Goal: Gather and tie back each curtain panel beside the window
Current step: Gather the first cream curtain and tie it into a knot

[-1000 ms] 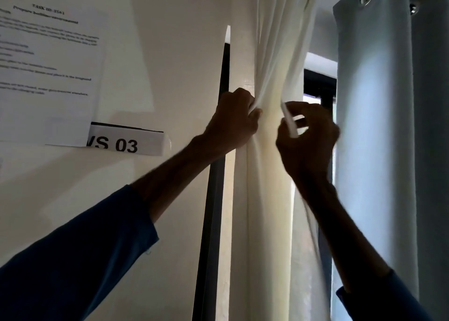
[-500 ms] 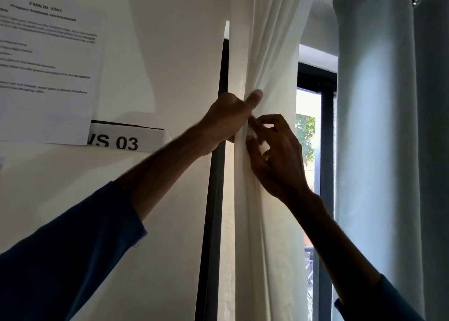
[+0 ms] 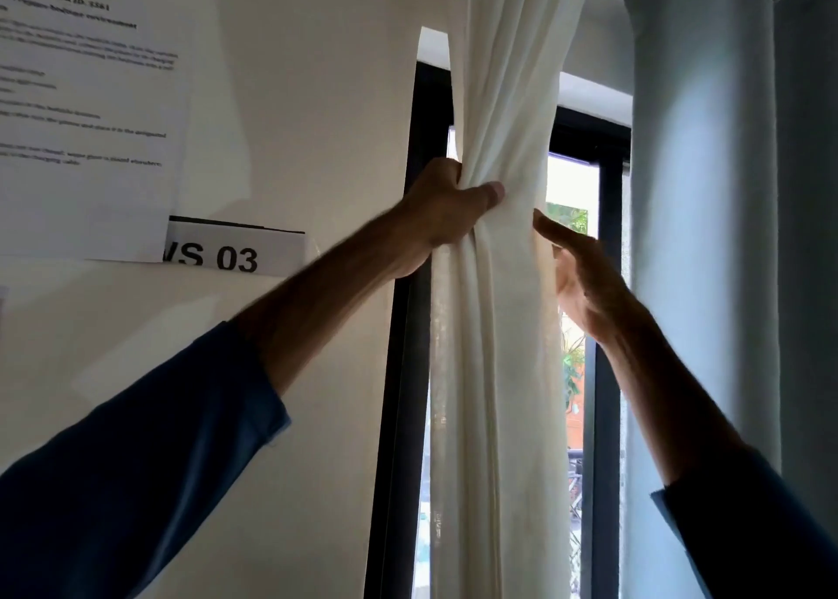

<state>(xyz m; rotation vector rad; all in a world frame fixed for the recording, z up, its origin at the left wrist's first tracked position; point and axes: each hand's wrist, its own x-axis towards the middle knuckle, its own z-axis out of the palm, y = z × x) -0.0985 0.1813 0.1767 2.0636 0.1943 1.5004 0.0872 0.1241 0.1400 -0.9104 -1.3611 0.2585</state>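
A cream curtain panel [image 3: 503, 372] hangs bunched into a narrow column in front of the dark window frame [image 3: 408, 326]. My left hand [image 3: 446, 211] grips the bunched folds from the left, thumb across the front. My right hand [image 3: 585, 276] is at the panel's right edge with fingers extended and touching the fabric from behind; nothing is pinched in it. A second, pale blue-grey curtain panel [image 3: 707, 236] hangs loose to the right, with metal grommets at its top. No tie-back is visible.
A printed sheet [image 3: 86, 100] and a label reading "VS 03" [image 3: 231, 254] are stuck on the wall to the left. Daylight and greenery show through the window glass [image 3: 571, 199] between the two panels.
My left hand has wrapped around the gathered cream panel. My right hand has left the front of the folds and moved to the panel's right side, fingers now spread.
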